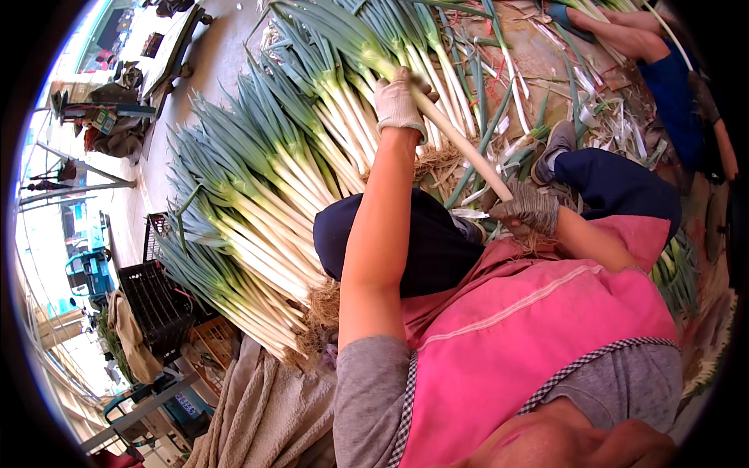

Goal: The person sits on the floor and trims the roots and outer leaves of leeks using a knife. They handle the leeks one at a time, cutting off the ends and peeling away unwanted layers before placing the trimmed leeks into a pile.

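Observation:
A long green onion runs slantwise before me, its leafy end at the upper left. My left hand, in a pale knit glove, is closed around it where the stalk turns green. Near the root end, my right hand grips the white stalk in a dirty grey glove. Roots hang below that hand. Left of my knee, bundles of long green onions lie in a slanting row, leaves outward and roots toward me. More of them lie behind the left hand.
Stripped leaves and peelings litter the floor at the right. Another person's leg and gloved hand appear at the upper right. At the left stand a black plastic crate and a wheeled cart. A beige cloth hangs at the lower left.

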{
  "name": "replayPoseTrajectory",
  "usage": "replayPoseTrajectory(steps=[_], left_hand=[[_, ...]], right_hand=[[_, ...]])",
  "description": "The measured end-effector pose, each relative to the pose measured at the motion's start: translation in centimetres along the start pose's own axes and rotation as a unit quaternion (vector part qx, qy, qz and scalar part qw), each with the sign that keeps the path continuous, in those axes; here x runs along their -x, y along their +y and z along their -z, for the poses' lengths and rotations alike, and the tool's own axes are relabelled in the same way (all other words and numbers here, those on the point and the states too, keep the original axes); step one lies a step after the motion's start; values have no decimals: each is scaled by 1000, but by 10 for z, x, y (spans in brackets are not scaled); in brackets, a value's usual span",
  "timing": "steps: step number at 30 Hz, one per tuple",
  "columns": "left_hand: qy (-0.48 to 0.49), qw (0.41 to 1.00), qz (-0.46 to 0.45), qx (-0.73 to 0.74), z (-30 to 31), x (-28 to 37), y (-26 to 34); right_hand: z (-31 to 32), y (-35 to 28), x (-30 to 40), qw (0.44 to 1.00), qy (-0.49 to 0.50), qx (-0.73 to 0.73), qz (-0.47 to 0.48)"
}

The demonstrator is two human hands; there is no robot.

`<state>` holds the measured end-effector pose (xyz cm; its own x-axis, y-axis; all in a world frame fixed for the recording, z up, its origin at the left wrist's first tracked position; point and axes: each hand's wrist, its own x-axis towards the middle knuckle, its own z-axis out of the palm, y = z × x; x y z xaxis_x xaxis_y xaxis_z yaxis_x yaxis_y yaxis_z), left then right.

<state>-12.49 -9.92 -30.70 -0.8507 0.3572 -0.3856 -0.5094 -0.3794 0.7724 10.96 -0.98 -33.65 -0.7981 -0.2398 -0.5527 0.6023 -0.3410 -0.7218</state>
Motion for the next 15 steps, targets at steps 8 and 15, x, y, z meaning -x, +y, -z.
replayPoseTrajectory(steps=[8, 15], left_hand=[[-51, 963, -208, -165, -36, 18, 12], [-110, 950, -196, -217, -36, 30, 33]], right_hand=[[-4, 28, -5, 892, 270, 336, 132], [76, -32, -42, 902, 346, -114, 233]])
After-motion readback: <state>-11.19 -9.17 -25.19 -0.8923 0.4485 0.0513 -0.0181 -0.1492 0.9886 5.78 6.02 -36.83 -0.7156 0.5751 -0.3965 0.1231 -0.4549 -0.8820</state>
